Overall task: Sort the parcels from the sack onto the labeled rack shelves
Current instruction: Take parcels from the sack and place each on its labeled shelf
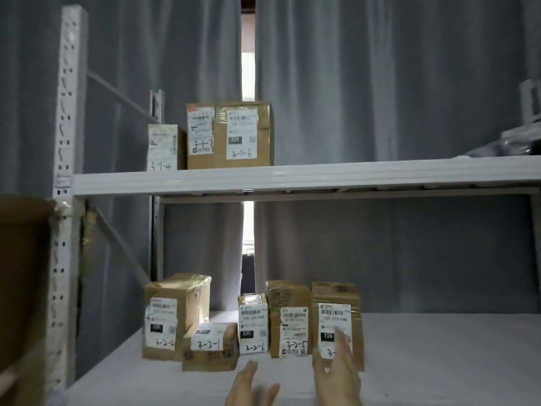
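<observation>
Cardboard boxes [253, 323] crowd lower shelf [439, 361] left | right hand [336, 373] fingers straight, holding nothing, before rightmost box [333, 293] | left hand [251, 388] spread, empty, front edge

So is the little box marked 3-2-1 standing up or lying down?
Lying down: the low brown cardboard box rests flat on the white shelf, wider than tall.

Two parcels [229, 135] on upper shelf [292, 177] — five [251, 323] below.
</observation>
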The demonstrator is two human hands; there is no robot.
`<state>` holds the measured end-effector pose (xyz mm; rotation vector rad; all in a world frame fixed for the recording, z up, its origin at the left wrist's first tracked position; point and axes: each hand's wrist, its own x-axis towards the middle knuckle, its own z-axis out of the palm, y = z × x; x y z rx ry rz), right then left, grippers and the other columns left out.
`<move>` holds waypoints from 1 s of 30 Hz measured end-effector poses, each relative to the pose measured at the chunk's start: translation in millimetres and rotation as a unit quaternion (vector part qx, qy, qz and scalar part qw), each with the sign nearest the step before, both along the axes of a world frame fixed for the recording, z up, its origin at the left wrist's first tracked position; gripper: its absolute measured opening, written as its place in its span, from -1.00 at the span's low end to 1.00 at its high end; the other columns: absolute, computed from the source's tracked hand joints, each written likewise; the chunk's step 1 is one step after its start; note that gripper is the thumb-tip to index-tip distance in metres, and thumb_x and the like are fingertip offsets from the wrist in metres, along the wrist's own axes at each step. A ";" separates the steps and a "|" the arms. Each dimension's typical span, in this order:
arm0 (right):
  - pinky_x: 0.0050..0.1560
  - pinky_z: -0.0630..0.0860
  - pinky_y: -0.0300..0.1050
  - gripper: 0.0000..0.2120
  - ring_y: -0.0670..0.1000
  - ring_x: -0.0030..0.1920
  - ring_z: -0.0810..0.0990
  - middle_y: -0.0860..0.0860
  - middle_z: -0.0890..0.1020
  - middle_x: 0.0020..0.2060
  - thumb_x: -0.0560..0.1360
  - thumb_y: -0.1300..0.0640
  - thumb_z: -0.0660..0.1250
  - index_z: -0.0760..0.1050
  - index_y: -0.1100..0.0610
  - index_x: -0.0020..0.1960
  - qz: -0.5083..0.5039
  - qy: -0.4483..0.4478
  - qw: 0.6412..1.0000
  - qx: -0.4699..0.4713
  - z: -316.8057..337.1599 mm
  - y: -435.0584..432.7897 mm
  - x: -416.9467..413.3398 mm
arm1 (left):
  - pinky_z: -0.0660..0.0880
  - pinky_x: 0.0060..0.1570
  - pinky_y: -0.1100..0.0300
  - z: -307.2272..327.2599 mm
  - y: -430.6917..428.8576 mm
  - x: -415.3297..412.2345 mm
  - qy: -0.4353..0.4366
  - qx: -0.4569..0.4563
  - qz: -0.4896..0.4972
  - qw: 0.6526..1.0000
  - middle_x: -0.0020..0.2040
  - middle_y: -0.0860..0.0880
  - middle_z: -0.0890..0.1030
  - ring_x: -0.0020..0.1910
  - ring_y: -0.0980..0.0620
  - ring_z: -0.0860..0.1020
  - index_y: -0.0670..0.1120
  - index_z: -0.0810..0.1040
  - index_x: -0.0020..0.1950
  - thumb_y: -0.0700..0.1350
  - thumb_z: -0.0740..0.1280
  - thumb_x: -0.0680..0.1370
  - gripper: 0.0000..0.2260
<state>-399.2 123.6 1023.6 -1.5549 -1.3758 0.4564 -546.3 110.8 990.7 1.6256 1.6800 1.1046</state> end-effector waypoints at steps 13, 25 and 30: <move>0.50 0.11 -0.07 -0.34 -0.06 0.48 0.14 -0.07 0.17 0.48 0.52 0.09 0.28 0.01 0.01 0.51 0.102 0.058 0.990 0.080 -37.7 -232.2 -70.8 | 0.05 0.43 0.15 -26.5 -205.9 -92.2 -0.024 0.139 -0.029 0.990 0.56 0.03 0.04 0.52 0.05 0.05 -0.02 0.05 0.53 -0.02 0.44 0.43 -0.21; 0.37 0.04 -0.30 -0.37 -0.04 0.51 0.09 0.01 0.10 0.52 0.55 0.10 0.25 0.02 0.07 0.51 -0.114 -0.008 0.992 0.056 -51.0 -387.9 126.8 | 0.08 0.41 0.20 -53.8 -280.6 108.4 -0.026 0.091 -0.277 0.956 0.55 -0.02 0.07 0.51 0.02 0.09 -0.06 0.08 0.53 -0.03 0.42 0.46 -0.26; 0.43 0.14 -0.17 -0.38 -0.03 0.48 0.18 -0.02 0.19 0.50 0.54 0.06 0.26 0.06 0.01 0.51 -0.212 0.011 0.977 0.008 -99.6 -428.4 237.1 | 0.06 0.42 0.22 -98.4 -296.1 241.1 -0.015 0.042 -0.380 0.924 0.53 -0.03 0.15 0.50 0.03 0.12 -0.09 0.13 0.52 -0.02 0.42 0.46 -0.28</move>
